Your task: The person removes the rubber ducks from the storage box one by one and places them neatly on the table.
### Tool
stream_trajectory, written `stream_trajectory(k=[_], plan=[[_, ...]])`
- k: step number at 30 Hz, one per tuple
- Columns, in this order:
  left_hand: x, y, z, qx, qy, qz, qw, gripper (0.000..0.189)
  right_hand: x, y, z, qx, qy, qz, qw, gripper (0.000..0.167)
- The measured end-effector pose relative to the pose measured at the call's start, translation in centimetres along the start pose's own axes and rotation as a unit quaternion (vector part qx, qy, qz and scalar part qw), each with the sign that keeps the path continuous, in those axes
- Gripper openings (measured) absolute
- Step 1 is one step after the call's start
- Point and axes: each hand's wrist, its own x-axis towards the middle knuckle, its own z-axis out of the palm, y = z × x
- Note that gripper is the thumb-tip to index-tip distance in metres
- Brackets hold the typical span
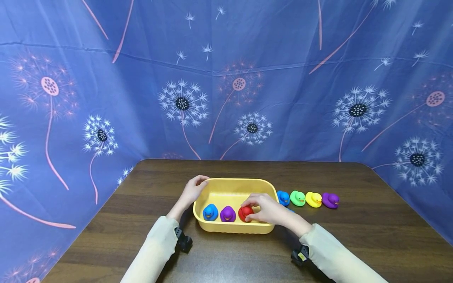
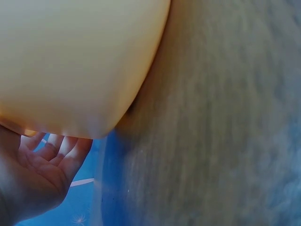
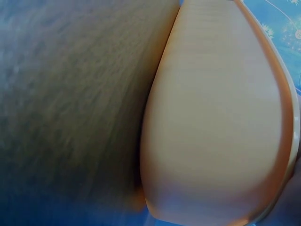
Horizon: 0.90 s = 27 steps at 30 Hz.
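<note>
A yellow plastic basin (image 1: pixel 233 227) stands on the table. Along its near side sit a blue rubber duck (image 1: pixel 210 212) and a purple rubber duck (image 1: pixel 228 214). To their right, inside the basin, a red rubber duck (image 1: pixel 244 213) is pinched between the thumb and fingers of my right hand (image 1: pixel 264 209). My left hand (image 1: pixel 192 191) holds the basin's rim at the far left corner. In the left wrist view its fingers (image 2: pixel 70 157) reach behind the basin wall, so the fingertips are hidden. The right wrist view shows mostly the basin's outer wall (image 3: pixel 211 108).
Right of the basin, a row holds a blue duck (image 1: pixel 283 198), a green duck (image 1: pixel 297 198), a yellow duck (image 1: pixel 313 199) and a purple duck (image 1: pixel 330 200). Something blue shows partly behind my right wrist. A blue dandelion-patterned cloth (image 1: pixel 226 47) hangs behind the brown table (image 1: pixel 357 236).
</note>
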Motion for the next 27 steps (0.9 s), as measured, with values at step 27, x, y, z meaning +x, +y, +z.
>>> stream_trajectory(k=[27], plan=[[-0.1, 0.1, 0.1, 0.003, 0.003, 0.001, 1.0, 0.021, -0.2, 0.2, -1.0, 0.006, 0.006, -0.013, 0.9999, 0.03]])
